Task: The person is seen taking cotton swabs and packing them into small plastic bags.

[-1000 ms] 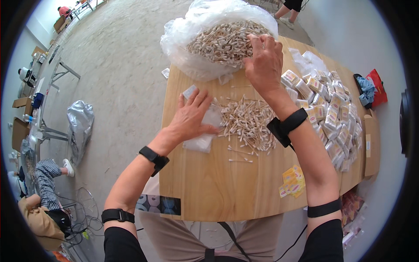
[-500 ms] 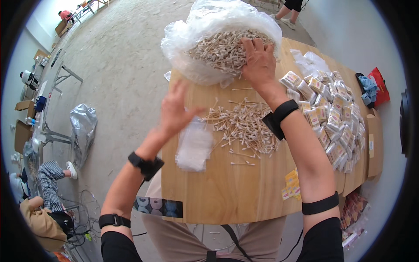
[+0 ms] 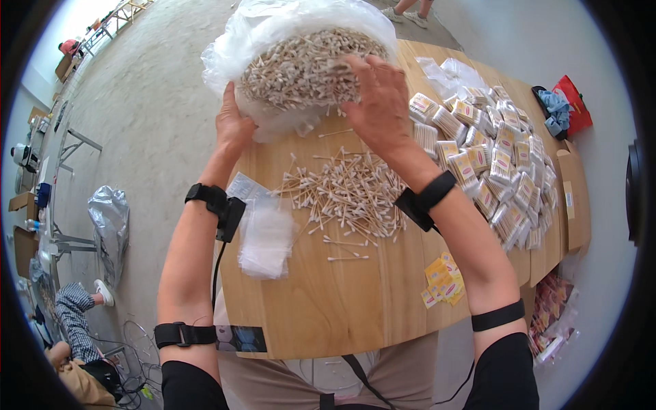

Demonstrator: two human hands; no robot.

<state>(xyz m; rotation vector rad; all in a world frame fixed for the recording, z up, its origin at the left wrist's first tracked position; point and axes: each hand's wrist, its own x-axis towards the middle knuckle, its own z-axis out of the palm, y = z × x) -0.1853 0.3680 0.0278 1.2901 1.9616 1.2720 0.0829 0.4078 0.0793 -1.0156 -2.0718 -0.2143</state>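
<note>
A large clear plastic bag, its mouth wide, bulges with cotton swabs at the table's far side. Against the bag's left side rests my left hand, index finger stretched and thumb apart; its other fingers are hidden. My right hand, slightly blurred, is spread at the right edge of the swabs in the bag, fingertips at them. Between my forearms lies a loose pile of swabs. Left of that pile is a stack of small clear bags.
Many packed swab packets are heaped on the right, with yellow cards nearer me. A cardboard box and a red bag stand beyond. Silvery plastic stands on the floor at left, and a person's legs show at the far edge.
My left hand has moved up from above the small bags to the big bag's left side. My right hand has shifted toward the near right of the bag's mouth. The whole view has swung slightly.
</note>
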